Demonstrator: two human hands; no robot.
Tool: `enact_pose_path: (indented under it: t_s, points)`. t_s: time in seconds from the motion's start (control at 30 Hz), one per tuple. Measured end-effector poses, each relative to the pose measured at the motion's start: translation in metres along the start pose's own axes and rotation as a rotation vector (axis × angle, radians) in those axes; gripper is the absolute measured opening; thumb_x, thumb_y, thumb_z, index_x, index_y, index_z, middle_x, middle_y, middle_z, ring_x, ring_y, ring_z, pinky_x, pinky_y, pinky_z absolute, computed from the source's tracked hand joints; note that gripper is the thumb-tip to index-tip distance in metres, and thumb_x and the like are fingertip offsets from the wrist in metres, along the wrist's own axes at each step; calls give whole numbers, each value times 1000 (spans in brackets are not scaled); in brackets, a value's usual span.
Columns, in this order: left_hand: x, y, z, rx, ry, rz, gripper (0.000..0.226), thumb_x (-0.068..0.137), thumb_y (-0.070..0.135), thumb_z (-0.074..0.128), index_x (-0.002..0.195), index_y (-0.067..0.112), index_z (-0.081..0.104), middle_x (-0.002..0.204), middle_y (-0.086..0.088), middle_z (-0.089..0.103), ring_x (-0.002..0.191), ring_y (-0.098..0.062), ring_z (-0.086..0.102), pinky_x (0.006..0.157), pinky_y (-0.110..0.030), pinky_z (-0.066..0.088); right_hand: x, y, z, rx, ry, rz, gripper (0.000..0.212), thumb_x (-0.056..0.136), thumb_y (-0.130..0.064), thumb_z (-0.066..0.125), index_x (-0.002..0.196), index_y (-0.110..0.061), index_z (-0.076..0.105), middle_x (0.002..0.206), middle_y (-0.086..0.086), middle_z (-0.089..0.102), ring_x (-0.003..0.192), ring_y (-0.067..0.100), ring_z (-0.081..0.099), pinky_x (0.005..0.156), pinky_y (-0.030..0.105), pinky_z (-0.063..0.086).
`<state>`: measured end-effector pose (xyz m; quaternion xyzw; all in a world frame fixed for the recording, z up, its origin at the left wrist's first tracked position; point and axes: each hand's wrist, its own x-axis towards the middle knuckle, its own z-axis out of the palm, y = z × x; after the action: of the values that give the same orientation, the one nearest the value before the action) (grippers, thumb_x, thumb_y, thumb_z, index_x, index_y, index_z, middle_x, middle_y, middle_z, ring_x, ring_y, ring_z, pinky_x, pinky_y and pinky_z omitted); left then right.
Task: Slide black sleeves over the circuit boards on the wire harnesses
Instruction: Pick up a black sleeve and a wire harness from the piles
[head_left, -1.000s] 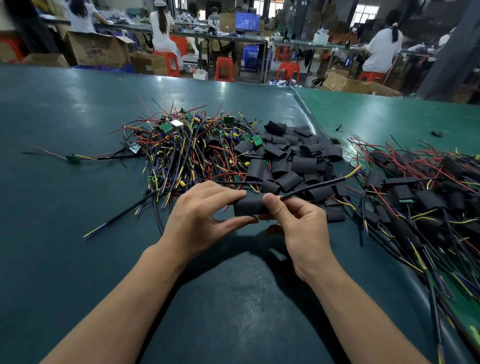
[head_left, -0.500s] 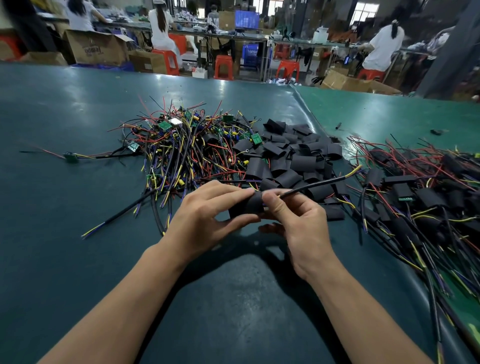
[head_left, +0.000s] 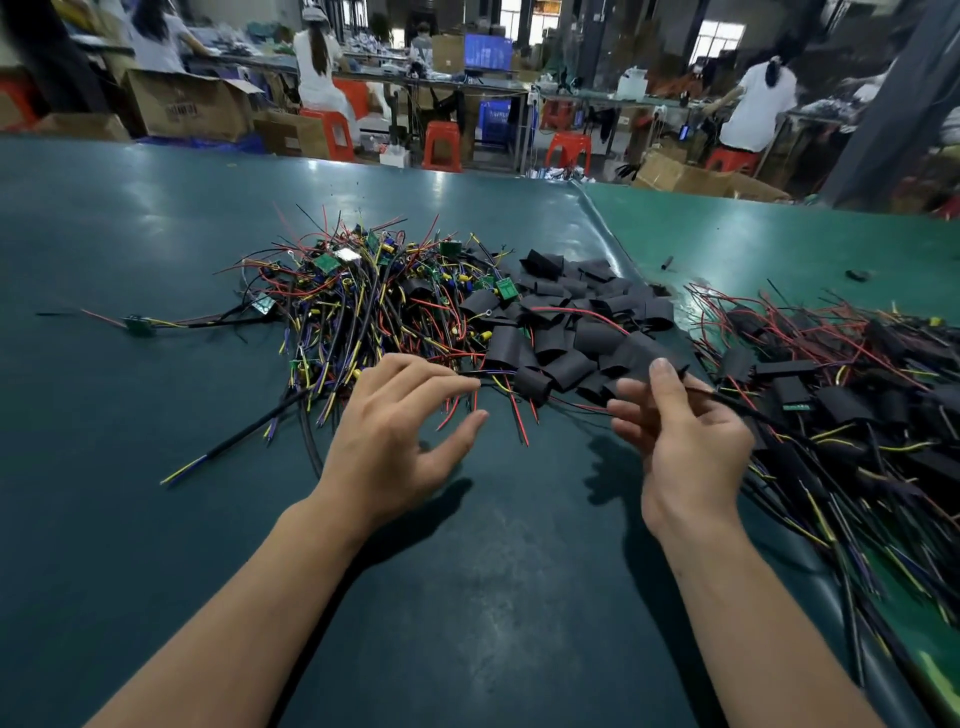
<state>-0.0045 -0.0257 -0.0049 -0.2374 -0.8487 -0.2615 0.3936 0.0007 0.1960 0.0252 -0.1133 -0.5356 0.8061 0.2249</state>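
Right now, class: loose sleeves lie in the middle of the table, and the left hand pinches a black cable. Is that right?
Not quite. The head view shows the right hand pinching the black cable; the left hand is open and holds nothing. The loose sleeves do lie in the middle of the table.

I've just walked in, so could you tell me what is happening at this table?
A person is fitting black sleeves over small boards on wire harnesses. The right hand pinches a black cable leading toward the finished pile. The left hand hovers open near the unsleeved harnesses, beside loose sleeves.
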Motion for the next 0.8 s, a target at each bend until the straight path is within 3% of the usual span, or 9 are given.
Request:
enact_pose_path:
  t_s: [0.07,0.17,0.27,0.33,0.4,0.47,0.6,0.8]
  points:
    - [-1,0,1,2,-51,-35,28,85,32,71,104,11,74,98,1,70,94,-26,60,82,-47,49,1,1,-2,13,-18,91,11,93,-15,66,92,-5,62,72,7,74,53,18,68,44,22,51]
    - [-2,-3,0,17,-87,-80,32,86,38,64,102,12,74,98,2,70,95,-25,59,84,-47,49,-2,5,1,-43,-82,163,12,91,-14,68,84,-5,66,71,9,74,54,18,68,44,21,51]
    - [-4,-3,-2,118,-69,-138,35,86,43,61,103,15,74,100,3,70,98,-24,58,87,-43,46,7,-3,-3,78,90,10,14,92,-14,68,82,-6,64,71,7,74,57,16,69,49,21,53]
    - [-5,-5,-3,228,-84,-258,38,85,44,63,110,16,72,107,0,67,105,-26,56,88,-42,42,18,-14,-13,287,251,-29,13,90,-11,70,84,-6,60,85,8,74,71,19,73,60,22,57]
    - [-6,-8,-4,322,-139,-426,44,86,44,67,120,16,67,117,-5,62,113,-30,51,91,-44,39,26,-18,-22,427,336,51,11,88,-3,70,87,-1,59,102,16,69,82,23,73,68,23,58]
    - [-6,-12,-7,383,-213,-578,51,86,49,65,126,17,63,122,-7,57,116,-31,47,92,-45,38,26,-16,-24,447,309,169,10,89,1,68,90,6,59,101,22,68,82,25,75,64,21,58]
    - [-8,-15,-8,441,-314,-645,47,87,58,58,115,22,68,123,-3,55,115,-27,51,94,-42,38,19,-6,-19,267,128,231,15,98,-11,58,97,3,63,74,12,74,61,17,72,51,18,54]
    - [-6,-14,-12,368,-209,-702,20,88,33,59,94,20,73,101,-2,66,98,-27,58,86,-40,41,1,6,-8,-199,-56,-74,23,100,-17,54,84,-6,66,56,4,64,40,16,57,38,24,48]
